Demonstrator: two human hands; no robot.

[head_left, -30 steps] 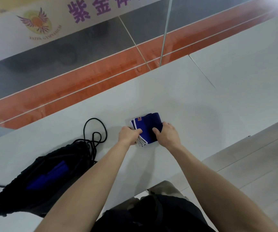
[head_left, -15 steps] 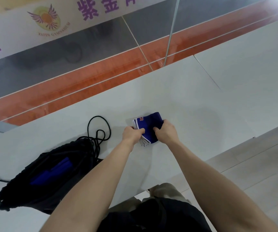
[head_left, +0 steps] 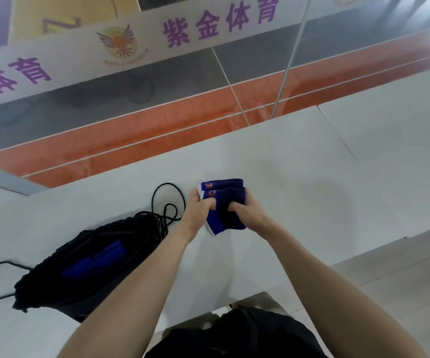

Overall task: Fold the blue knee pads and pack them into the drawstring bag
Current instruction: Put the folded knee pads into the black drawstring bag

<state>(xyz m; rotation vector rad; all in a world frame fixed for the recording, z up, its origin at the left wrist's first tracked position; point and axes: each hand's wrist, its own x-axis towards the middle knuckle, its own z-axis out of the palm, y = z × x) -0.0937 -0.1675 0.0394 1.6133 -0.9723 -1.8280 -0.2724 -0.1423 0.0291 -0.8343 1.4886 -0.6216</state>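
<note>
Fingers [head_left: 205, 204] of left hand [head_left: 195, 211] and right hand [head_left: 251, 211] grip two stacked blue knee pads [head_left: 228, 193] | one drawstring bag [head_left: 53, 285] nearby

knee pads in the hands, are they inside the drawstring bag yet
No, the left hand and right hand grip the knee pads on the table, apart from the drawstring bag.

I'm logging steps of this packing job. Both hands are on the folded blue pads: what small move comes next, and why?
Probably lift the knee pads toward the drawstring bag: left hand and right hand grip them folded, and the bag lies apart, leftward.
</note>
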